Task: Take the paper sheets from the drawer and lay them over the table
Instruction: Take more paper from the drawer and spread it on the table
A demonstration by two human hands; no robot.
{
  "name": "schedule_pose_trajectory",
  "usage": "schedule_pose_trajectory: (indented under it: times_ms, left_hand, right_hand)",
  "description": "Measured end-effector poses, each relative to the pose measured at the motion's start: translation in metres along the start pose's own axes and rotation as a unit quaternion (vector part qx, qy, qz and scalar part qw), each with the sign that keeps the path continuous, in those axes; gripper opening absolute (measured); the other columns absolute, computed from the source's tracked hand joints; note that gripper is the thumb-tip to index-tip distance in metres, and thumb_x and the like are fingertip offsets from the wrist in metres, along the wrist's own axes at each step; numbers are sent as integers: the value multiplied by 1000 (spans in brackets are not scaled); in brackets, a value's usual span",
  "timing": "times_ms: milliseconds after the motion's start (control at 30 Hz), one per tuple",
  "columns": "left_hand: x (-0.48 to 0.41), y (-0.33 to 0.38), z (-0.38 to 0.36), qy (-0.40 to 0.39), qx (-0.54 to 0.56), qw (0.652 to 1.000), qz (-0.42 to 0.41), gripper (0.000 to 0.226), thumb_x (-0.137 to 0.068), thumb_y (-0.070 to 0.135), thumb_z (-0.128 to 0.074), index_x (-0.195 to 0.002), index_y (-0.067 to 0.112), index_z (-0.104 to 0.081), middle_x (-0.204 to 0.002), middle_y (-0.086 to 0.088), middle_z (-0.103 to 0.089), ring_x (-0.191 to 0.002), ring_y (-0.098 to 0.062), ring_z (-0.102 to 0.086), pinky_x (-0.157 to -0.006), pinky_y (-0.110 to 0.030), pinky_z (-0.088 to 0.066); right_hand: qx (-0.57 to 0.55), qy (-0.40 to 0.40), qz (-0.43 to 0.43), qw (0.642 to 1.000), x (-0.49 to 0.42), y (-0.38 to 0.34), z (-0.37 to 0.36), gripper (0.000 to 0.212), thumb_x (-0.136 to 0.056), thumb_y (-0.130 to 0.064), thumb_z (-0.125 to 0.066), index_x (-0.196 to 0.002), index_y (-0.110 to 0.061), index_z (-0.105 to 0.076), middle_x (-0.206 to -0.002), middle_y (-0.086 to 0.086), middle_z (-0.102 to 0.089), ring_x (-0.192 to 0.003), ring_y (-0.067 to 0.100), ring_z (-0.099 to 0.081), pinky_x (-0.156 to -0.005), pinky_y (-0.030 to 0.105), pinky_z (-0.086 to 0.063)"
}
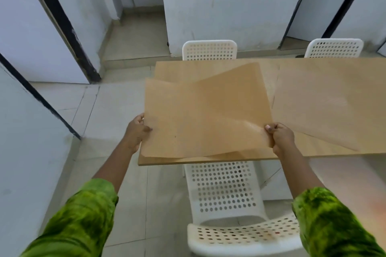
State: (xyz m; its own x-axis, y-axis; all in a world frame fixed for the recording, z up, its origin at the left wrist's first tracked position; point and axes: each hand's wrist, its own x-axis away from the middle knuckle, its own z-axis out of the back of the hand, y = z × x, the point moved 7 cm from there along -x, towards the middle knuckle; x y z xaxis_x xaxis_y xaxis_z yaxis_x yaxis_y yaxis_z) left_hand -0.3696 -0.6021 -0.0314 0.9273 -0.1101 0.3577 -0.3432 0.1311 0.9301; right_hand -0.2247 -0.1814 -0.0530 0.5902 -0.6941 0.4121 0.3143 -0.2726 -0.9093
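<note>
Head view shows a brown paper sheet (206, 115) held over the left end of the wooden bench (167, 159), its long axis running left to right between the two hands. The left hand (136, 129) pinches the sheet's left edge, fingers (146, 128) clenched on the paper; the right hand (279, 134) grips its near right corner the same way. Both forearms reach forward, level with each other, so neither is nearer. The sheet tilts, its far edge raised off the bench. Another sheet (325, 106) lies flat on the bench just right of the held one. I'd judge lowering it squarely comes next. A white perforated chair (225, 190) stands under the bench's near edge.
</note>
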Motion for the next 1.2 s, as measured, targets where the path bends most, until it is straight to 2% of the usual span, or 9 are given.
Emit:
schedule_pose_trajectory:
  times_ms: [67,167,300,367,500,600,733,833,1200]
  left_hand:
    - [-6,-10,-5,13,-73,997,0,57,-78,-13,-48,-130,10,-47,-119,-11,-59,-104,-31,-56,-87,-45,-51]
    - [-12,-20,-13,35,-195,980,-3,61,-81,-9,-48,-138,10,-39,-126,-11,-54,-107,-30,-54,-75,-28,-47]
    - [-22,-41,-16,47,-324,944,26,71,-84,-1,-49,-148,11,-21,-146,-17,-32,-128,-33,-40,-99,-36,-37]
    - [-24,-47,-18,51,-347,936,35,69,-86,4,-49,-148,11,-20,-145,-16,-30,-129,-33,-38,-105,-38,-34]
    - [-26,-50,-23,67,-367,927,25,68,-85,8,-55,-146,10,-25,-141,-15,-26,-130,-31,-33,-107,-36,-32]
    - [-25,-51,-27,78,-406,910,18,62,-85,8,-55,-142,9,-31,-142,-16,-25,-130,-33,-29,-106,-39,-32]
    - [-24,-54,-29,84,-459,884,17,62,-85,13,-55,-142,13,-31,-143,-15,-26,-129,-36,-26,-102,-44,-34]
    - [-23,-53,-28,89,-487,869,14,59,-86,16,-56,-140,14,-32,-143,-15,-27,-128,-37,-26,-100,-45,-35]
    - [-25,-56,-26,73,-521,850,17,53,-88,20,-54,-137,16,-33,-147,-11,-24,-128,-38,-25,-100,-47,-34]
  right_hand:
    - [15,10,-1,1000,-6,3,-2,28,-88,2,-55,-65,-14,-54,-70,0,-53,-59,12,-46,-50,23,-40]
    - [50,28,-14,998,-21,13,2,27,-88,2,-55,-65,-13,-55,-72,4,-55,-58,14,-46,-51,24,-39]
    - [158,40,-11,987,-38,28,11,15,-88,-4,-58,-73,-9,-59,-94,9,-57,-85,22,-52,-77,32,-43]
    - [200,48,2,979,-43,29,12,20,-87,-6,-58,-68,-11,-55,-95,9,-56,-89,23,-49,-77,32,-41]
    - [272,82,25,959,-43,26,15,24,-88,-7,-56,-65,-10,-48,-88,10,-53,-81,23,-46,-59,28,-34]
    - [343,92,45,934,-39,22,14,6,-88,-11,-54,-86,-6,-56,-96,15,-56,-83,27,-49,-68,30,-36]
    - [406,106,56,906,-36,20,17,31,-88,-18,-56,-117,-6,-58,-122,17,-50,-112,34,-49,-86,37,-42]
    - [427,112,69,894,-32,20,18,34,-88,-20,-58,-119,-9,-57,-123,18,-47,-119,33,-42,-94,42,-42]
    - [421,113,71,897,-27,23,18,30,-88,-19,-58,-118,-12,-59,-123,16,-48,-118,32,-44,-93,41,-43]
